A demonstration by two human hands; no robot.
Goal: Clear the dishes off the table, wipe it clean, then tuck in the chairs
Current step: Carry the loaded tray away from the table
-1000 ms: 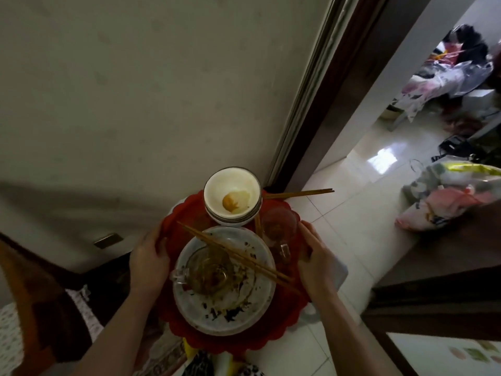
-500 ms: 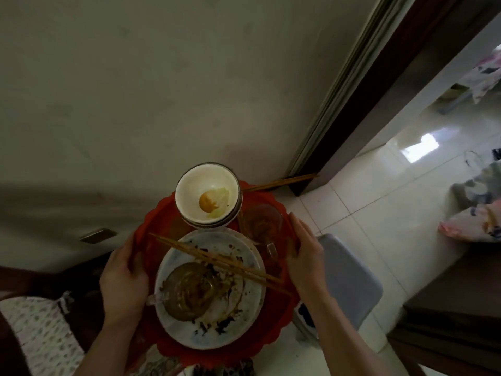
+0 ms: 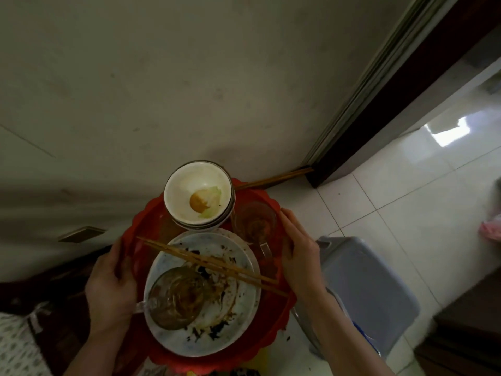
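- I've turned nearer the wall; the doorway slides right.
- Both hands, left hand (image 3: 111, 289) and right hand (image 3: 299, 256), grip the red tray (image 3: 151, 221) of dirty dishes (image 3: 202, 294).
- Clearing step; next, carry it level so nothing slides.

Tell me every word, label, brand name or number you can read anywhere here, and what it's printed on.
None can be read.
The plate carries only a faint pattern and food smears, no lettering.
The red tray, white bowl and glass cups show no print.
The grey bin has no visible label.
The patterned fabric at lower left shows shapes, not words.
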